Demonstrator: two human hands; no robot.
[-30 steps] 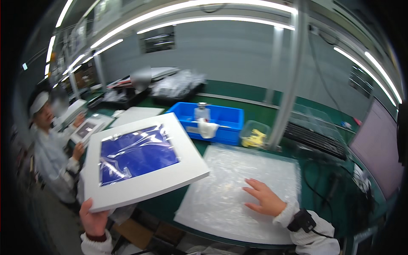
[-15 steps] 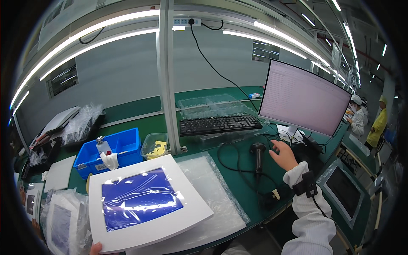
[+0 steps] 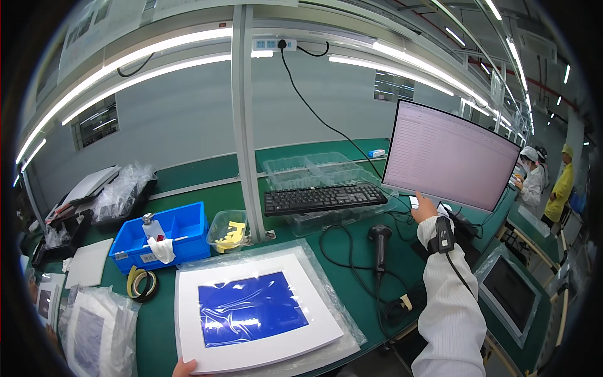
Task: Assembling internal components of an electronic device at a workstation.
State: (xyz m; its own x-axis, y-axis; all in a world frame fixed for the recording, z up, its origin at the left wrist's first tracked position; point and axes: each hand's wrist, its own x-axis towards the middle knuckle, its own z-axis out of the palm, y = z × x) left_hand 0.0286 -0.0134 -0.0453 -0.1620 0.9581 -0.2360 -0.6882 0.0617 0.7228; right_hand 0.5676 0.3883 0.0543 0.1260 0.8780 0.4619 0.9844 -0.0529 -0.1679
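At the lower edge, my left hand [image 3: 184, 367] grips the near left corner of a white-framed display panel [image 3: 276, 353], thumb on top and the other fingers hidden below. The panel's blue screen [image 3: 251, 308] has creased clear film over it. It lies over a sheet of bubble wrap [image 3: 349, 332] on the green bench. My right hand [image 3: 425, 207] is raised at the lower edge of the monitor [image 3: 452, 157], index finger stretched out, holding nothing visible. I cannot tell whether that fingertip touches the monitor. A black barcode scanner [image 3: 379, 242] stands to the left of my right forearm.
A black keyboard [image 3: 325, 199] rests on clear plastic trays. Left are a blue bin [image 3: 195, 223] with a bottle, a tub [image 3: 217, 221] of yellow pieces, tape rolls [image 3: 142, 284] and wrapped panels [image 3: 94, 327]. Another person's hand shows far left. Another panel [image 3: 510, 292] lies right; people work beyond.
The panel has moved right and been lowered onto the bubble wrap, uncovering the tape rolls. My right hand has moved up to the monitor's lower edge.
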